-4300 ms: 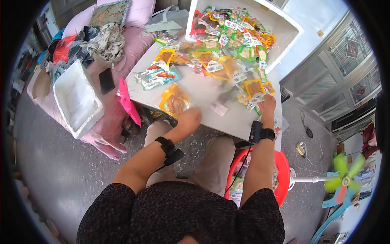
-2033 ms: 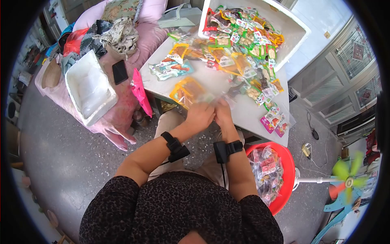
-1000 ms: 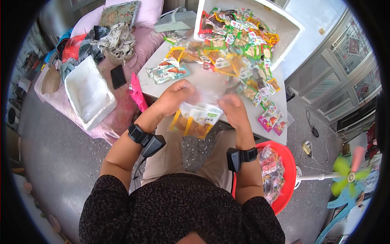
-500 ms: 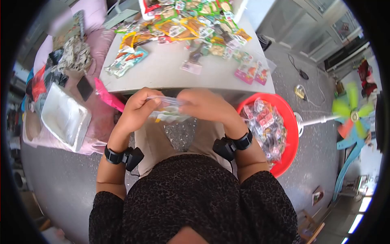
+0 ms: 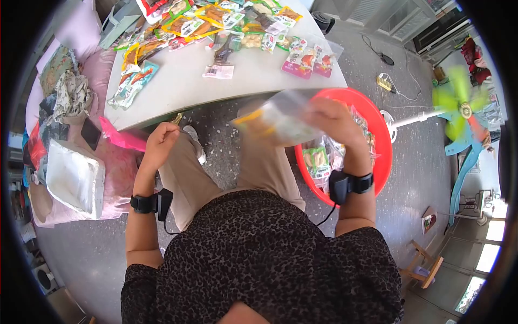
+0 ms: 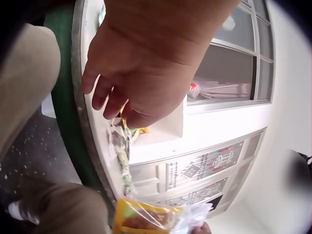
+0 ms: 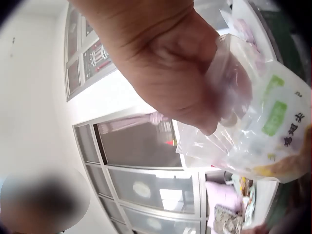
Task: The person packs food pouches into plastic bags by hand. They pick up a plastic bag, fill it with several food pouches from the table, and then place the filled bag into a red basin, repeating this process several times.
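Note:
My right hand (image 5: 337, 117) grips the gathered top of a clear plastic bag (image 5: 280, 116), blurred by motion, at the near left side of the red basin (image 5: 384, 127). Yellow-edged food packets show inside it. In the right wrist view, thumb and fingers pinch the clear film above a white panel with green marks and dark characters (image 7: 280, 124). My left hand (image 5: 162, 143) holds nothing and hovers over the left knee, just off the table edge; the left wrist view shows its fingers (image 6: 114, 102) loosely bent.
Packed bags (image 5: 318, 162) fill the basin. On the white table (image 5: 178, 89) lie several yellow and green packets (image 5: 216, 16), a blue packet (image 5: 132, 86) and pink packets (image 5: 302, 62). A white foam box (image 5: 75, 178) sits on the bed at left; a fan (image 5: 464, 110) spins at right.
Both hands met at the bag on the table, brought it over the lap and worked along its top. Now the left hand has let go, and the right has carried the bag toward the basin.

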`<state>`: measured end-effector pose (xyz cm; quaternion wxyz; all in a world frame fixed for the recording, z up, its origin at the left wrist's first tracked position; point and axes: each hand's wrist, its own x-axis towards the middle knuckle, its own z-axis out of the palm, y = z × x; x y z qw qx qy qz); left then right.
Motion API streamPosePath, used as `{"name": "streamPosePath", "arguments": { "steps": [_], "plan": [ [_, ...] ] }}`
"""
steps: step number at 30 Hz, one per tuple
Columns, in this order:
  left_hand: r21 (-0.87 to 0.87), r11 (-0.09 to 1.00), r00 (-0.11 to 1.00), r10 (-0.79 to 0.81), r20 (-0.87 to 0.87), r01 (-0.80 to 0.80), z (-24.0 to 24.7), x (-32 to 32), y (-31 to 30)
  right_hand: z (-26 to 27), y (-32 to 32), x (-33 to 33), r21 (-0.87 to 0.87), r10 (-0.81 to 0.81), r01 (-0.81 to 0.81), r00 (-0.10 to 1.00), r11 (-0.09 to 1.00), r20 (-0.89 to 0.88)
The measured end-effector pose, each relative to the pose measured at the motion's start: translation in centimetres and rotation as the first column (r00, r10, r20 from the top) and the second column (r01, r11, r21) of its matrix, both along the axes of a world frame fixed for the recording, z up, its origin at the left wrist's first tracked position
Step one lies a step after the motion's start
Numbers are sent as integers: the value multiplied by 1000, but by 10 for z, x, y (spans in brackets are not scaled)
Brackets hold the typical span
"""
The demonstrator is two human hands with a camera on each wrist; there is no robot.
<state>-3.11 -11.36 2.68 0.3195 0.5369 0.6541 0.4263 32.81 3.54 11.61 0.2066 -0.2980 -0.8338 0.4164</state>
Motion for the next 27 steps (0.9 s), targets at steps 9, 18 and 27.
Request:
{"name": "streamPosePath", "arguments": {
  "steps": [9,18,27],
  "plan": [
    [54,998,671,13,-742,40,-39,-17,7,-97,34,146,26,-564,581,776,813,282],
    [-458,878,834,-148,-531,-136,-49,-57,40,-234,38,256,214,-810,795,494,568,315],
    [-490,854,840,-132,-526,-173,-59,-72,47,-242,17,266,438,-828,763,220,475,515]
  ]
}}
